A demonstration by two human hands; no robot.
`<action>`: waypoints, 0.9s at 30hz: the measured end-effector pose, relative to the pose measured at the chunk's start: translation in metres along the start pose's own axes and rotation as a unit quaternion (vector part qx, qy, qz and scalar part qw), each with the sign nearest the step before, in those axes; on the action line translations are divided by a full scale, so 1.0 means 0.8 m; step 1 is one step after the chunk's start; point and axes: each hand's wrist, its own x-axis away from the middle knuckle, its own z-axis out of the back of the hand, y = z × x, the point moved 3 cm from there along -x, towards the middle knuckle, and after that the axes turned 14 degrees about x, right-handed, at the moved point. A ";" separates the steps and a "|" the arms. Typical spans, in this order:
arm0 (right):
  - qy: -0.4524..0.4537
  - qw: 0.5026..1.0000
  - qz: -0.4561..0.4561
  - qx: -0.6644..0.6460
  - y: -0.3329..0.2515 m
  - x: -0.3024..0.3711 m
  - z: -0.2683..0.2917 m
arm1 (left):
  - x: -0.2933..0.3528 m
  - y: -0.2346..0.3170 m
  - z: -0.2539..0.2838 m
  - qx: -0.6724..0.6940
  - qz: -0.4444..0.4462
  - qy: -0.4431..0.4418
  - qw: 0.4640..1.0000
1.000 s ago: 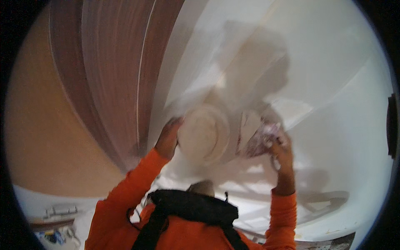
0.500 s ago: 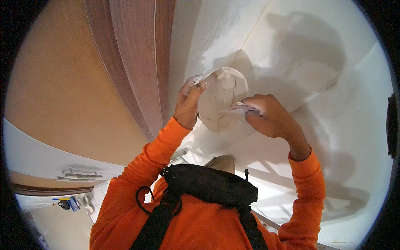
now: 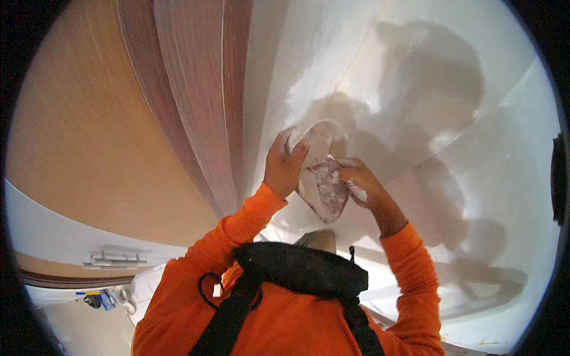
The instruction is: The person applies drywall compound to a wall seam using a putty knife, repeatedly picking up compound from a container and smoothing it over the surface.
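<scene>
My left hand (image 3: 287,161) is closed on the rim of a pale round bowl (image 3: 321,137), which is tilted so that its inside shows. Whitish paste coats parts of the bowl. In my right hand (image 3: 360,181) I grip a flat piece that looks like a scraper (image 3: 330,191), purplish-brown and smeared with white paste. It lies across the bowl's near part and hides some of it; whether it touches the bowl I cannot tell. White paste also marks my right hand.
A whitish wall (image 3: 499,160) with wet-looking patches and my shadow fills the right side. Brown wood-look panels (image 3: 193,89) stand to the left, beside a tan surface (image 3: 95,130). Metal handles (image 3: 116,260) sit lower left. Small items (image 3: 105,299) lie on the floor beyond. A black bag (image 3: 300,267) crosses my chest.
My right hand has come down and left, and its scraper now hangs over the bowl with its broad face showing. The bowl and left hand have moved slightly lower and tilted.
</scene>
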 end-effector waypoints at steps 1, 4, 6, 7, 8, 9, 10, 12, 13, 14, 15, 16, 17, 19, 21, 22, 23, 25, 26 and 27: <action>-0.051 0.981 0.050 -0.178 0.021 0.005 0.008 | -0.004 -0.008 0.003 0.032 -0.026 0.001 0.999; 0.033 0.936 0.076 -0.341 0.009 0.031 0.027 | -0.004 -0.053 0.030 0.171 0.157 0.058 0.971; 0.061 0.919 0.076 -0.383 0.018 0.051 0.076 | 0.009 -0.056 0.046 0.190 0.192 0.067 0.960; 0.073 0.908 0.075 -0.406 -0.001 0.054 0.092 | 0.017 -0.079 0.068 0.158 0.181 0.043 0.970; 0.091 0.897 0.075 -0.426 -0.017 0.057 0.110 | 0.019 -0.107 0.083 0.128 0.172 0.014 0.977; 0.147 0.917 0.101 -0.356 -0.073 0.066 0.133 | 0.016 -0.105 0.084 0.104 0.159 -0.007 0.982; 0.195 0.928 0.130 -0.289 -0.125 0.070 0.152 | 0.016 -0.085 0.091 0.070 0.142 -0.021 0.987; 0.240 0.957 0.160 -0.045 -0.191 0.072 0.214 | 0.013 -0.075 0.090 0.072 0.113 -0.066 0.989; 0.273 0.947 0.159 0.061 -0.224 0.074 0.246 | 0.003 -0.069 0.081 0.065 0.087 -0.112 0.988; 0.334 0.884 0.155 0.290 -0.266 0.074 0.256 | -0.009 -0.054 0.077 0.080 0.076 -0.115 0.987; 0.373 0.771 0.144 0.496 -0.304 0.068 0.258 | -0.017 -0.035 0.076 0.001 0.091 -0.158 0.983; 0.377 0.762 0.145 0.507 -0.331 0.059 0.266 | -0.025 -0.023 0.073 -0.076 0.105 -0.202 0.971; 0.386 0.640 0.175 0.641 -0.362 0.051 0.266 | -0.035 -0.011 0.072 -0.068 0.097 -0.204 0.972; 0.379 0.493 0.194 0.759 -0.387 0.028 0.278 | -0.045 -0.006 0.063 -0.098 0.005 -0.274 0.957; 0.358 0.408 0.139 0.828 -0.385 0.000 0.316 | -0.050 -0.005 0.043 -0.092 0.035 -0.289 0.952; 0.354 0.405 0.136 0.832 -0.387 -0.013 0.326 | -0.050 -0.007 0.036 -0.097 0.066 -0.298 0.947; 0.368 0.378 0.144 0.837 -0.383 -0.029 0.312 | -0.046 -0.018 0.054 -0.095 0.073 -0.307 0.944; 0.381 0.341 0.163 0.844 -0.391 -0.048 0.329 | -0.050 -0.023 0.043 -0.013 0.071 -0.312 0.947; 0.387 0.320 0.131 0.855 -0.387 -0.056 0.339 | -0.052 -0.026 0.041 -0.009 0.073 -0.318 0.945; 0.393 0.297 0.101 0.864 -0.384 -0.064 0.351 | -0.055 -0.031 0.038 -0.018 0.116 -0.334 0.935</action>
